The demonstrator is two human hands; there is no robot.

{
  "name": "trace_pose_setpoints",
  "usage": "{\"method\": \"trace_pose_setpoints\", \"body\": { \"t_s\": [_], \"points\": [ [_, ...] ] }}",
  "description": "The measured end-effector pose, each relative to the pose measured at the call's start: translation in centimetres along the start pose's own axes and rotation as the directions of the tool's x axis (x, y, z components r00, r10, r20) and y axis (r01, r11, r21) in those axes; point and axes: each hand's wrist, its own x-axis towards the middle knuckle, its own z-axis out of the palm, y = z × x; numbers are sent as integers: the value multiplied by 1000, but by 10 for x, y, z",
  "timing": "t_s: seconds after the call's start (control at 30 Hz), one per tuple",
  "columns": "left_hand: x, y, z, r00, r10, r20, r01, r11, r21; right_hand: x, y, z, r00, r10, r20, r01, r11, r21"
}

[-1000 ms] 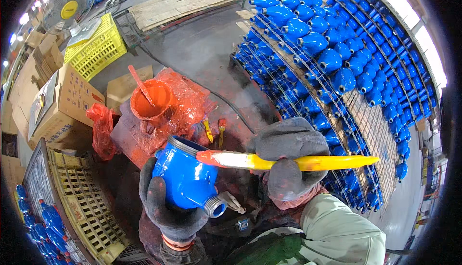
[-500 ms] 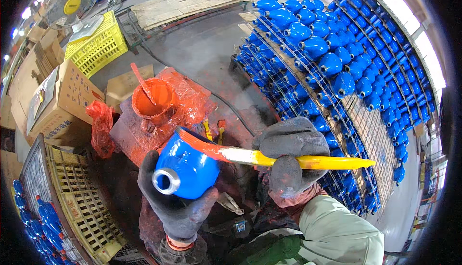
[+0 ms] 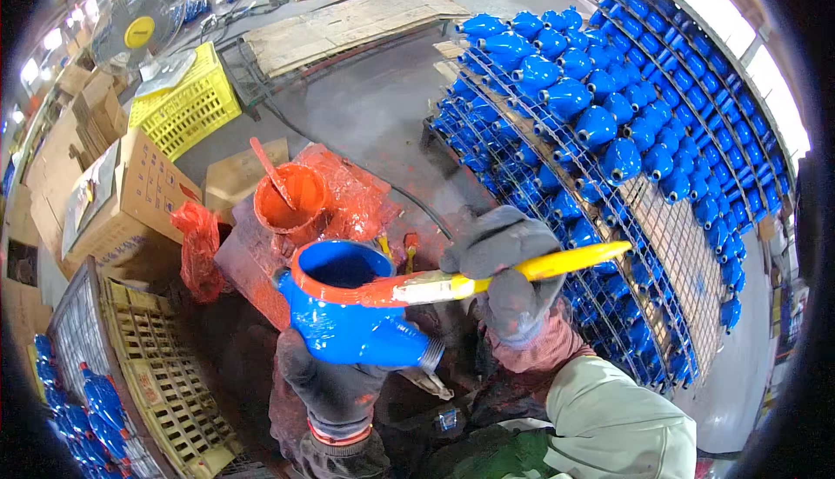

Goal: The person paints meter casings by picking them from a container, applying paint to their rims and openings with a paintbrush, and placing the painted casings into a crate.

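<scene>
My left hand [image 3: 335,388], in a dark glove, holds a blue hollow metal casting [image 3: 357,331] from below, its wide round mouth turned up and a threaded spout toward the lower right. Part of the mouth's rim is coated red-orange. In my right hand [image 3: 509,262], gloved too, is a yellow-handled paintbrush [image 3: 565,262], gripped between thumb and fingers. Its red-wetted bristles lie against the near side of the rim. Beyond the casting stands an orange bucket [image 3: 291,201] of red paint with a red-coated stick [image 3: 270,170] leaning in it.
At right, a mesh rack [image 3: 670,262] carries rows of blue castings [image 3: 574,96]. Yellow crates [image 3: 187,105], cardboard boxes [image 3: 143,196] and a red plastic bag [image 3: 200,249] stand to the left. A paint-smeared stand [image 3: 252,266] supports the bucket. Two small brushes lie behind the casting.
My left hand has turned the casting: its mouth now faces up and its spout has swung from the left to the lower right. The brush has shifted left along with my right hand.
</scene>
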Motion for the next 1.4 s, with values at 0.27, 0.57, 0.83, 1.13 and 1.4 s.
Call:
{"method": "trace_pose_setpoints", "body": {
  "t_s": [0.27, 0.57, 0.83, 1.13, 1.4],
  "points": [
    [-5, -3, 4, 956, -251, 151, 289, 890, -352, 5, 23, -17, 950, 270, 156, -308, 889, 338],
    [-5, -18, 3, 811, -570, 131, 570, 721, -395, 5, 70, -21, 810, 463, 359, -545, 369, 753],
    [-6, -44, 32, 771, -635, -41, 608, 755, -246, -2, 91, -16, 734, 321, 599, -567, -197, 800],
    [-7, -46, 47, 863, -457, -213, 463, 886, -27, -9, 104, -28, 769, 470, 434, -452, -81, 889],
    [21, -11, -15, 832, 520, 194, 31, -393, 919, -1, 35, -4, 849, 523, -80, -481, 826, 295]
  ]
}}
